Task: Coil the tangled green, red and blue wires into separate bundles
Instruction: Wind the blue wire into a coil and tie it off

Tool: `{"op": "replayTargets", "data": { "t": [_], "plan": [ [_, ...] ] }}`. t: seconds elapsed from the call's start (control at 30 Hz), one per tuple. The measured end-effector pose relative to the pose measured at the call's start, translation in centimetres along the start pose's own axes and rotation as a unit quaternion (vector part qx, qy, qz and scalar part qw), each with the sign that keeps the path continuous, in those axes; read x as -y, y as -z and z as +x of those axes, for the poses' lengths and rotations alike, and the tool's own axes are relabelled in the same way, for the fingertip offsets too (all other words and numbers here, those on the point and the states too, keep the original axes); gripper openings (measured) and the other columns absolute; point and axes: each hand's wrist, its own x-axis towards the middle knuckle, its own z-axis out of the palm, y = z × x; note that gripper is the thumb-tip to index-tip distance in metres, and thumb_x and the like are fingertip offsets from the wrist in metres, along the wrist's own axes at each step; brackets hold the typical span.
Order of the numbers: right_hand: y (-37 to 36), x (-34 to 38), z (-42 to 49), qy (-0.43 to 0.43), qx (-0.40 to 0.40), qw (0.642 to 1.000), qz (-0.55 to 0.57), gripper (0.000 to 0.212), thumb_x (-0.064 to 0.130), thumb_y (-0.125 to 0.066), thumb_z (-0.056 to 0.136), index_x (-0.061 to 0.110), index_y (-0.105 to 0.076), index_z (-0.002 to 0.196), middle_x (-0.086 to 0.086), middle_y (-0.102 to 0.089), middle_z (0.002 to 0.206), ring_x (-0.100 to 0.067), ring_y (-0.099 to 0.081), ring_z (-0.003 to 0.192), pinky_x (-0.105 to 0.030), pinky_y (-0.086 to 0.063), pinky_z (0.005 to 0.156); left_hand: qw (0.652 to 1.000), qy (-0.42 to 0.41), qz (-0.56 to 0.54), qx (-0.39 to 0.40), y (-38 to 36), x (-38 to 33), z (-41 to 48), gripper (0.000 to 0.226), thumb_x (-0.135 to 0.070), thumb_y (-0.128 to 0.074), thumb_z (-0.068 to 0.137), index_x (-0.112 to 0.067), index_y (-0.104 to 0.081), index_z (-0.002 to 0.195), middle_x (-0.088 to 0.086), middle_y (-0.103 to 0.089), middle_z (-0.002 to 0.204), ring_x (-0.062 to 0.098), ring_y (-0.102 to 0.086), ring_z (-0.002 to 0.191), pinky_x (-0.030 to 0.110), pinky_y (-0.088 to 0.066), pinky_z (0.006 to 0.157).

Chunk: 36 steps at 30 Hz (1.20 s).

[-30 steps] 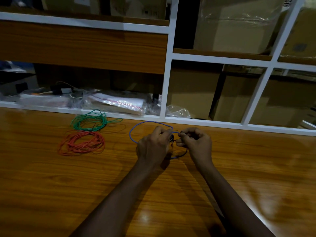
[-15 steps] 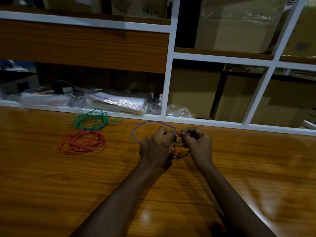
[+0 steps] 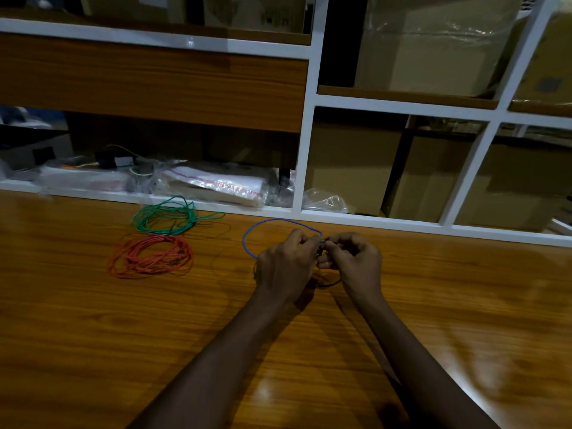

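A coiled green wire (image 3: 167, 216) lies on the wooden table near the shelf edge, with a loose end trailing right. Just in front of it sits a coiled red wire (image 3: 150, 256). To their right, both hands hold the blue wire (image 3: 247, 236). One loop of it arcs out behind and left of my left hand (image 3: 286, 263), and a darker stretch shows below the hands. My left hand grips the bundle with curled fingers. My right hand (image 3: 354, 258) pinches the wire right beside it, fingertips meeting the left hand's. The rest of the blue bundle is hidden by the hands.
The wooden table (image 3: 93, 335) ends at a white-framed shelf unit (image 3: 305, 168). Plastic bags (image 3: 213, 184) and small clutter fill the low left compartment. Cardboard boxes (image 3: 349, 168) stand in the compartments to the right.
The hands stay together on the blue wire with only slight finger movement. The blue loop behind the left hand keeps about the same size. The green and red coils have not moved.
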Motion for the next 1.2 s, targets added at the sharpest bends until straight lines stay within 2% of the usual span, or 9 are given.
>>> {"op": "replayTargets", "data": {
  "t": [0.13, 0.23, 0.33, 0.47, 0.7, 0.83, 1.03, 1.2],
  "plan": [
    [0.19, 0.23, 0.26, 0.004, -0.029, 0.999, 0.017, 0.011, -0.003, -0.064, 0.087, 0.006, -0.064, 0.081, -0.024, -0.066, 0.076, -0.025, -0.068, 0.057, -0.035, -0.059, 0.055, 1.000, 0.012, -0.009, 0.005, 0.15, 0.53, 0.06, 0.015, -0.026, -0.068, 0.087, -0.024, -0.070, 0.102, -0.003, -0.062, 0.084, 0.018, -0.054, 0.046, 0.022, -0.038, 0.034],
    [0.18, 0.13, 0.34, 0.002, -0.024, 0.999, 0.032, 0.009, -0.004, -0.063, 0.087, 0.003, -0.063, 0.082, -0.025, -0.066, 0.076, -0.021, -0.067, 0.055, -0.030, -0.057, 0.053, 1.000, 0.010, -0.001, 0.010, 0.33, 0.28, 0.09, 0.015, -0.027, -0.071, 0.085, -0.025, -0.070, 0.100, -0.004, -0.062, 0.082, 0.016, -0.052, 0.045, 0.021, -0.036, 0.033],
    [0.07, 0.02, 0.31, 0.006, -0.021, 0.999, 0.029, 0.006, -0.005, -0.063, 0.087, 0.000, -0.064, 0.084, -0.024, -0.064, 0.075, -0.018, -0.066, 0.053, -0.026, -0.056, 0.051, 1.000, 0.001, 0.002, 0.011, 0.21, 0.01, 0.04, 0.017, -0.026, -0.072, 0.084, -0.026, -0.071, 0.101, -0.004, -0.062, 0.081, 0.016, -0.052, 0.044, 0.021, -0.035, 0.034],
    [0.25, -0.04, 0.27, 0.008, -0.015, 1.000, 0.023, 0.006, -0.003, -0.063, 0.087, 0.003, -0.064, 0.085, -0.023, -0.066, 0.076, -0.020, -0.067, 0.054, -0.030, -0.058, 0.054, 1.000, -0.001, 0.001, 0.014, 0.20, 0.03, 0.02, 0.020, -0.026, -0.073, 0.083, -0.026, -0.071, 0.103, -0.004, -0.062, 0.082, 0.017, -0.052, 0.045, 0.021, -0.035, 0.035],
    [0.25, -0.27, 0.34, 0.008, -0.013, 1.000, 0.022, 0.006, -0.003, -0.064, 0.087, 0.002, -0.064, 0.084, -0.023, -0.066, 0.075, -0.022, -0.067, 0.055, -0.031, -0.058, 0.055, 1.000, -0.008, 0.007, 0.008, 0.42, -0.06, 0.15, 0.019, -0.025, -0.075, 0.082, -0.024, -0.072, 0.100, -0.004, -0.062, 0.081, 0.014, -0.049, 0.043, 0.017, -0.026, 0.036],
    [0.21, -0.07, 0.30, 0.010, -0.013, 1.000, 0.025, 0.013, -0.004, -0.063, 0.087, 0.007, -0.064, 0.081, -0.018, -0.065, 0.073, -0.020, -0.067, 0.054, -0.029, -0.057, 0.054, 1.000, -0.002, 0.004, 0.005, 0.31, -0.08, 0.07, 0.019, -0.024, -0.075, 0.081, -0.026, -0.071, 0.099, -0.005, -0.062, 0.081, 0.017, -0.052, 0.044, 0.020, -0.032, 0.034],
    [0.18, -0.34, 0.36, 0.015, -0.017, 0.999, 0.028, 0.004, -0.005, -0.064, 0.087, -0.001, -0.064, 0.084, -0.015, -0.065, 0.069, -0.018, -0.066, 0.052, -0.028, -0.056, 0.053, 1.000, -0.002, 0.002, 0.003, 0.33, -0.11, 0.08, 0.019, -0.025, -0.073, 0.083, -0.026, -0.071, 0.102, -0.004, -0.061, 0.080, 0.017, -0.052, 0.044, 0.020, -0.032, 0.035],
    [0.07, -0.34, 0.16, 0.013, 0.012, 1.000, 0.023, 0.005, -0.004, -0.064, 0.086, 0.001, -0.065, 0.085, -0.009, -0.066, 0.069, -0.017, -0.066, 0.055, -0.028, -0.056, 0.055, 1.000, -0.013, 0.003, 0.000, 0.23, -0.18, 0.06, 0.021, -0.023, -0.075, 0.081, -0.024, -0.071, 0.102, -0.003, -0.061, 0.079, 0.016, -0.052, 0.044, 0.020, -0.031, 0.033]
  ]
}}
